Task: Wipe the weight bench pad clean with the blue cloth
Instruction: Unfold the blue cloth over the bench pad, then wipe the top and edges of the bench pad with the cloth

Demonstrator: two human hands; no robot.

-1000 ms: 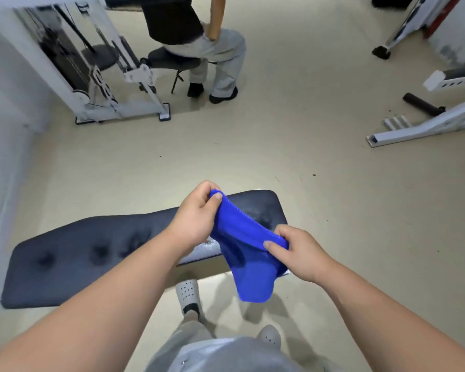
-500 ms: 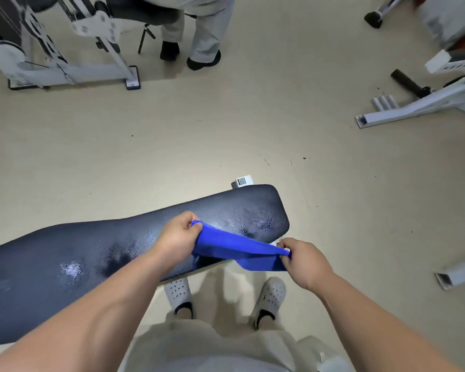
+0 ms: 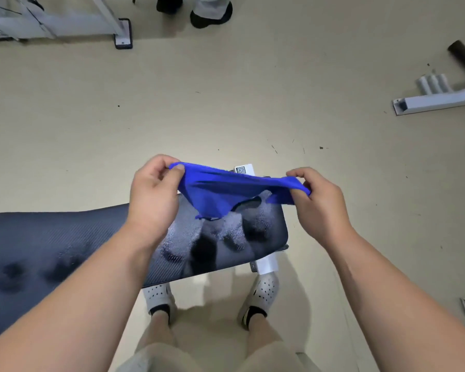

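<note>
The blue cloth (image 3: 220,191) hangs stretched between both hands, above the right end of the dark weight bench pad (image 3: 65,251). My left hand (image 3: 153,200) pinches the cloth's left corner and my right hand (image 3: 317,202) pinches its right corner. The cloth sags in the middle and hangs just above the pad without clearly touching it. The pad runs from the left edge to the centre, with shiny wet patches and dark spots near its right end.
A white bench foot with a QR label (image 3: 243,169) sticks out behind the pad. A white machine frame (image 3: 65,20) and another person's shoes (image 3: 210,12) are at the top. White equipment legs (image 3: 435,99) lie on the floor at right.
Both hands have lifted and spread the cloth wider over the pad's right end. The view has tilted further down and closer to the bench.
</note>
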